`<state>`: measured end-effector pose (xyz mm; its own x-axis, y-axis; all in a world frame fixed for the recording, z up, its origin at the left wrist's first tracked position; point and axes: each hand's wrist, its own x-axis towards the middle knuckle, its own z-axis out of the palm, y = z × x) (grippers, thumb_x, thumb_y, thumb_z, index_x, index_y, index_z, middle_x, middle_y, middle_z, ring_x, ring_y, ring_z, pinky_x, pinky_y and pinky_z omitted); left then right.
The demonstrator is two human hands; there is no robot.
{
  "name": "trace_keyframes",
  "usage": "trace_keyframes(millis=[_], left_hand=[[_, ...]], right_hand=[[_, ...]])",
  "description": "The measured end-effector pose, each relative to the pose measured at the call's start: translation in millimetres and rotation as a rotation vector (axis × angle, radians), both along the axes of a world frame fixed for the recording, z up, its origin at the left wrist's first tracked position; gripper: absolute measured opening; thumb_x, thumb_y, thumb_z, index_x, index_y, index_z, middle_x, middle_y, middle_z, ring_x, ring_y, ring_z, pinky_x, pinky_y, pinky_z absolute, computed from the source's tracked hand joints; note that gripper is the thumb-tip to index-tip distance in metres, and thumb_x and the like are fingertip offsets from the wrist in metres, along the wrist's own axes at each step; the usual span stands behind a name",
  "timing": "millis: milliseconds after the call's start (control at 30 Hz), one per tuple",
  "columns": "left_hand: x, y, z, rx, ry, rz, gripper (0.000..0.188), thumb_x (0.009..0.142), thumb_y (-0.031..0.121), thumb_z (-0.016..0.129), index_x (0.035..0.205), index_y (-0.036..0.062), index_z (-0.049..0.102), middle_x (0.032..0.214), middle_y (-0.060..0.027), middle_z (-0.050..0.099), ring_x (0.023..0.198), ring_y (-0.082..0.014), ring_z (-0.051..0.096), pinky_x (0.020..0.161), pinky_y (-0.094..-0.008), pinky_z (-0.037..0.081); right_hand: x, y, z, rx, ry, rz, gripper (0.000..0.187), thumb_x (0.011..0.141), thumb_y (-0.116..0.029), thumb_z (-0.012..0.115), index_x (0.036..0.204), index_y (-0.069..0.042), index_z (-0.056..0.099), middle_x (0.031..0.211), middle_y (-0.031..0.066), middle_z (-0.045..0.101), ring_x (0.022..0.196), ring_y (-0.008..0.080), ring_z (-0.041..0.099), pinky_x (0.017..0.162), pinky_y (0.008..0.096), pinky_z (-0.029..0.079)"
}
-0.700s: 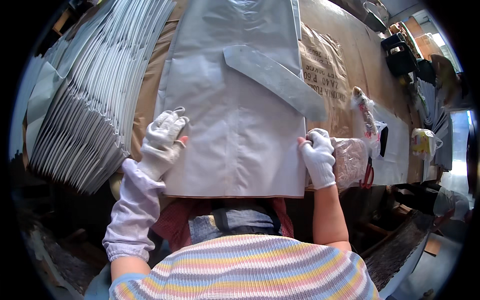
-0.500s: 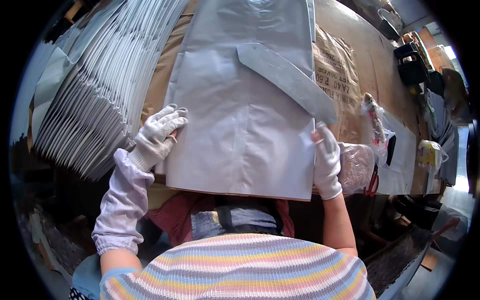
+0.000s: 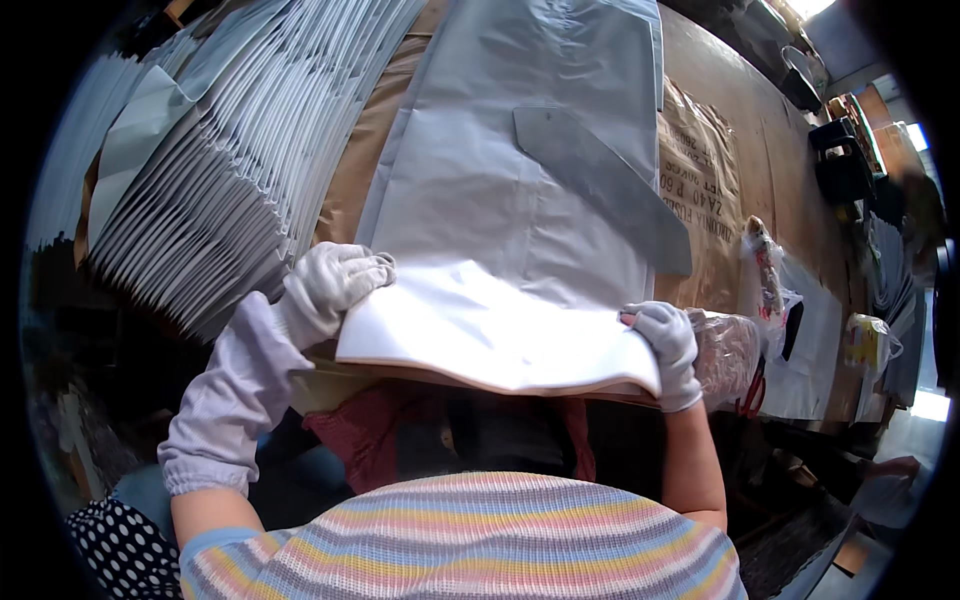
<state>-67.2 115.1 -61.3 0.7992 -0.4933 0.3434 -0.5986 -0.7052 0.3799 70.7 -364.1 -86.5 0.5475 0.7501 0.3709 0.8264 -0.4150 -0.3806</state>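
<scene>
Paper (image 3: 490, 230) on table (image 3: 770, 150), near end lifted and wavy between both hands. At left edge, left hand (image 3: 337, 287) with fingers curled together; thumb hidden, so cannot tell if pinching. At right edge, right hand (image 3: 667, 345) with fingers folded, pinching paper. On top, slanted grey plate (image 3: 605, 185).

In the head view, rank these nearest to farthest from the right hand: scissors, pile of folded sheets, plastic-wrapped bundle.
From the right hand:
1. Plastic-wrapped bundle, immediately right.
2. Scissors, right, beyond the bundle.
3. Pile of folded sheets, far left.
</scene>
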Motion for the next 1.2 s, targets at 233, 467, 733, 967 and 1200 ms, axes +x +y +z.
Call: trace_keyframes(millis=[233, 467, 733, 967, 1200], left_hand=[[11, -21, -2, -0.395, 0.903, 1.008, 0.019, 0.1, 0.022, 0.065, 0.102, 0.0059, 0.075, 0.069, -0.006, 0.065, 0.062, -0.0138, 0.061, 0.059, -0.0358, 0.048], [9, -67, -47, 0.139, 0.016, 1.164, 0.021, 0.093, 0.027, 0.072, 0.086, 0.0087, 0.065, 0.078, -0.0117, 0.071, 0.073, -0.0335, 0.071, 0.066, -0.0478, 0.054], [21, -62, -42, 0.2, 0.25, 1.271, 0.032, 0.098, 0.036, 0.062, 0.085, 0.0088, 0.07, 0.081, -0.0149, 0.072, 0.079, -0.0376, 0.071, 0.074, -0.0513, 0.054], [29, -52, -32, 0.235, 0.418, 1.177, 0.035, 0.096, 0.042, 0.062, 0.099, 0.0087, 0.074, 0.095, -0.0154, 0.075, 0.091, -0.0378, 0.071, 0.083, -0.0524, 0.054], [46, -64, -43, 0.648, -0.228, 0.582, 0.051, 0.098, 0.045, 0.061, 0.137, 0.012, 0.059, 0.151, -0.0174, 0.05, 0.14, -0.0385, 0.047, 0.115, -0.0512, 0.039]], right_hand=[[19, 22, 15, 0.108, 1.037, -0.529, 0.021, 0.092, -0.017, 0.073, 0.097, 0.003, 0.075, 0.073, 0.0015, 0.067, 0.069, 0.0099, 0.057, 0.065, 0.0281, 0.047], [-6, 31, -15, 0.029, 0.403, -0.726, 0.014, 0.089, -0.013, 0.071, 0.096, -0.001, 0.071, 0.082, 0.0138, 0.068, 0.072, 0.0283, 0.064, 0.07, 0.0385, 0.052], [-19, 53, -16, -0.268, 0.001, -0.733, 0.028, 0.088, -0.008, 0.072, 0.113, -0.002, 0.063, 0.099, 0.0166, 0.066, 0.082, 0.0381, 0.066, 0.077, 0.0458, 0.054], [1, 92, -10, -0.209, -0.015, -0.158, 0.069, 0.084, -0.029, 0.073, 0.146, -0.005, 0.052, 0.16, 0.0205, 0.04, 0.15, 0.0405, 0.036, 0.123, 0.053, 0.03], [7, 137, 19, -0.309, 0.069, -0.155, 0.069, 0.082, -0.045, 0.074, 0.135, -0.003, 0.057, 0.144, 0.0189, 0.053, 0.139, 0.0389, 0.044, 0.121, 0.0506, 0.033]])
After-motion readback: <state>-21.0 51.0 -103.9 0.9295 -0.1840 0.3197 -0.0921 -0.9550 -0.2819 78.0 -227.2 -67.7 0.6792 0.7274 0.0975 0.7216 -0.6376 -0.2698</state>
